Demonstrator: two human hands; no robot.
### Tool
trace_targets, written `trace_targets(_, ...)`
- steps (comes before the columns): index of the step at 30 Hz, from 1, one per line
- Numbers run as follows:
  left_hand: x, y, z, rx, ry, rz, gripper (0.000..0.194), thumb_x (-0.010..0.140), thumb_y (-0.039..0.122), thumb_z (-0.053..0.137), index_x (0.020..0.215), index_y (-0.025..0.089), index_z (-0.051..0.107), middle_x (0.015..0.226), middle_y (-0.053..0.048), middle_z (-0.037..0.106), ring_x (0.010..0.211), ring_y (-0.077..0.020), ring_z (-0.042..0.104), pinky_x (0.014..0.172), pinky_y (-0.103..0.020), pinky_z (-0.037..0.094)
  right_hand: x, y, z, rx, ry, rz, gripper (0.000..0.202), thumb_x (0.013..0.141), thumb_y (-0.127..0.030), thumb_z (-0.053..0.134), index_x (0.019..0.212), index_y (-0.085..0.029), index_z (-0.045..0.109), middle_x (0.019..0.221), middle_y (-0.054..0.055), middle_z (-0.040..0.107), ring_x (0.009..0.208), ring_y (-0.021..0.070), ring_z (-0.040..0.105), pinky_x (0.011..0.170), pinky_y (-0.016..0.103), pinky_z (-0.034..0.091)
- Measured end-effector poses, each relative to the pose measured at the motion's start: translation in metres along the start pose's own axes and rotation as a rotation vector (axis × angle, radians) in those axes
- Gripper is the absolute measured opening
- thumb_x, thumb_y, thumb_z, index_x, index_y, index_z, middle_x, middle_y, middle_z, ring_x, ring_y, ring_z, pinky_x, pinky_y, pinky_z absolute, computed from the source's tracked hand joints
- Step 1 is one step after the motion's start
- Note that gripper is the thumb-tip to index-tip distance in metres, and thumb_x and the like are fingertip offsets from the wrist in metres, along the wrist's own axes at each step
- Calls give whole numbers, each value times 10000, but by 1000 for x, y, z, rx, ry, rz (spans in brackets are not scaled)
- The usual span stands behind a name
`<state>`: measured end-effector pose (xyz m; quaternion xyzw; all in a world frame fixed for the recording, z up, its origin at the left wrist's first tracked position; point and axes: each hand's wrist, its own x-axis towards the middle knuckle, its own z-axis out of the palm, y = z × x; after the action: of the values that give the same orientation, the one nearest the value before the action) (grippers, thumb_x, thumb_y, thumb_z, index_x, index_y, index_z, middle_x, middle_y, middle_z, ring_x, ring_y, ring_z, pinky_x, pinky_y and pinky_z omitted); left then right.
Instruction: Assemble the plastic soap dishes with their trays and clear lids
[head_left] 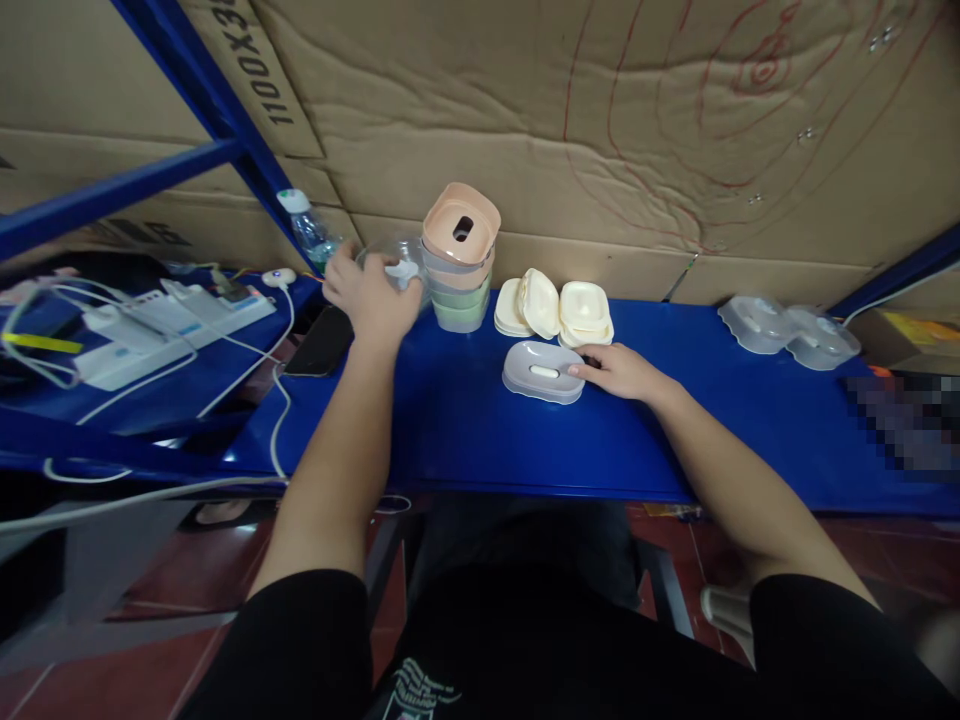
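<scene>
I see an oval lid (pixel 536 386) on the table (pixel 480 450), smaller lids (pixel 585 312) just behind it. Behind and left of it I have a container stack (pixel 461 308); farther left, a phone (pixel 319 345) with a bottle (pixel 309 230) behind, then a power strip (pixel 176 338). Two plastic covers (pixel 759 325) lie well to the right.

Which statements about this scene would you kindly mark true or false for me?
1. The right hand touches a grey oval plastic piece. True.
2. The left hand is at a clear rounded plastic piece. True.
3. A peach plastic tray is lowest in its stack. False: the tray tops the multicoloured plastic stack.
4. A white-capped clear plastic bottle stands far right. False: the bottle is near the left hand.
5. Two translucent plastic containers are toward the right of the blue table. True.
</scene>
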<state>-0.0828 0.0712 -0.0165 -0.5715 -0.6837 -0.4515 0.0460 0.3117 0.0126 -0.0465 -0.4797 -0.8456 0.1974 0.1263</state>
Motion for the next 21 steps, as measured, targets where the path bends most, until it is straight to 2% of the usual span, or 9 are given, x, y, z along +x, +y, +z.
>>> trace_targets(3, -1, -4, 4, 61, -86, -51, 315, 803, 410, 832, 1017, 195, 745, 1609, -131, 510, 1560, -462, 312, 1265, -671, 125, 0, 0, 0, -7, -4, -1, 533, 1031, -682, 534, 1151, -220, 771, 882, 58, 755, 772, 215, 654, 697, 338, 425)
trace_targets(5, -3, -4, 6, 58, -88, -62, 264, 797, 418, 821, 935, 208, 740, 1596, -139, 535, 1560, -449, 327, 1262, -660, 126, 0, 0, 0, -12, -10, 0, 541, 1028, -683, 535, 1157, -213, 770, 882, 65, 757, 779, 219, 658, 699, 337, 425)
trace_targets(9, -1, -3, 4, -48, -121, -56, 304, 906, 476, 708, 826, 183, 704, 1440, -116, 657, 1582, -401, 287, 1186, -628, 179, 0, 0, 0, -20, -13, 1, 538, 1025, -680, 542, 1144, -204, 764, 885, 68, 757, 781, 219, 657, 706, 336, 423)
trace_targets(12, 1, -2, 1, -106, -128, -72, 287, 923, 453, 708, 841, 179, 685, 1377, -94, 670, 1552, -391, 317, 1172, -642, 215, 0, 1, 0, -17, -18, 8, 534, 1024, -679, 545, 1145, -207, 761, 889, 61, 755, 776, 214, 653, 702, 334, 420)
trace_targets(17, 5, 1, 1, -76, -69, -190, 174, 851, 320, 804, 856, 210, 669, 1534, -128, 563, 1504, -384, 452, 1265, -632, 225, 0, 2, 1, -27, -11, 1, 529, 1027, -667, 545, 1186, -213, 763, 913, 69, 765, 782, 217, 659, 700, 342, 423)
trace_targets(19, 7, -1, 2, -80, -49, -227, 168, 854, 307, 809, 891, 204, 681, 1567, -142, 541, 1504, -371, 466, 1277, -639, 226, 0, 2, 1, -29, -10, -2, 526, 1027, -665, 547, 1193, -216, 765, 916, 70, 768, 790, 221, 664, 702, 345, 428)
trace_targets(21, 9, -5, 3, -112, -74, -207, 157, 887, 311, 774, 941, 198, 680, 1549, -143, 553, 1513, -369, 452, 1273, -663, 230, 0, 1, 0, -29, -11, -2, 527, 1023, -665, 551, 1192, -215, 766, 917, 72, 769, 796, 224, 668, 704, 346, 432)
